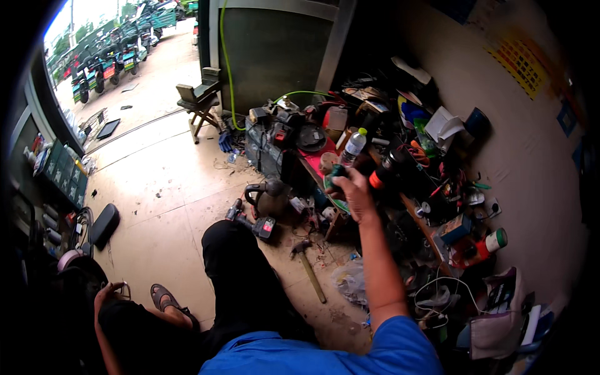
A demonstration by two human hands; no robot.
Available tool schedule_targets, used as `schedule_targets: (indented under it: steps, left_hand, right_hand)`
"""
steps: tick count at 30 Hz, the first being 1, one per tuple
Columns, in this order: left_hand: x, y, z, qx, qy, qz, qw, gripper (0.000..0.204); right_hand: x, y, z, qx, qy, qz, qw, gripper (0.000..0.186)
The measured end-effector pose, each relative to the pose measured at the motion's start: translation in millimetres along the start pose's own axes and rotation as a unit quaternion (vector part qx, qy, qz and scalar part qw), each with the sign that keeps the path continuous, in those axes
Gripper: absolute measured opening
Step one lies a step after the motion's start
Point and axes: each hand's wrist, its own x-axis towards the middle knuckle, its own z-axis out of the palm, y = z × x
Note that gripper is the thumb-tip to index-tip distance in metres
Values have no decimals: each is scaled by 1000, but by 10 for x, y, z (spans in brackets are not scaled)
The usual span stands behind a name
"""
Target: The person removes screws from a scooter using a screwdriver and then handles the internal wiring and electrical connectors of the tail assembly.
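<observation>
My right hand (354,190) reaches out over the crowded workbench, its fingers curled round a small dark green object (338,174) whose kind I cannot make out. Just beyond it stands a clear plastic bottle (354,147) with a yellow-green cap. To the right of the hand is a dark cylinder with an orange-red band (378,178). At the lower left, my left hand (111,291) rests by my left knee, fingers bent. A thin metal loop (127,290) shows at its fingertips; the rest of that thing is hidden.
A claw hammer (309,269), a cordless drill (262,228) and a kettle (270,197) are on the tiled floor by my right leg. A wooden folding chair (200,97) stands near the doorway. Lower right, a plastic bag (351,280) lies below the bench. A black case (105,226) lies left.
</observation>
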Motion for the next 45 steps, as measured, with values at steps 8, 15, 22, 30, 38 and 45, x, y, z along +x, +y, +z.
schedule_targets:
  steps: [8, 15, 22, 30, 38, 45]
  left_hand:
    - [-920, -664, -830, 19, 90, 50, 995, 50]
    - [-2236, -2130, -1705, -278, 152, 49, 947, 52]
    - [-2620, -1862, -1538, -108, 289, 94, 947, 42]
    - [-2257, 120, -1529, -103, 355, 185, 911, 25]
    - [-756, 1143, -1908, -283, 248, 216, 901, 28]
    - [290, 947, -2132, -445, 334, 185, 810, 27]
  right_hand:
    - [258, -406, 3349, 79, -338, -54, 936, 29]
    - [-521, -1040, 5746, 61, -535, -88, 838, 27]
    - [-804, -431, 7779, -8, -663, -46, 747, 34]
    - [-705, 894, 9171, -73, -717, 39, 693, 21]
    - [-697, 1188, 9418, 6, -681, 124, 722, 22]
    - [-586, 1185, 9465, 61, -689, 134, 709, 18]
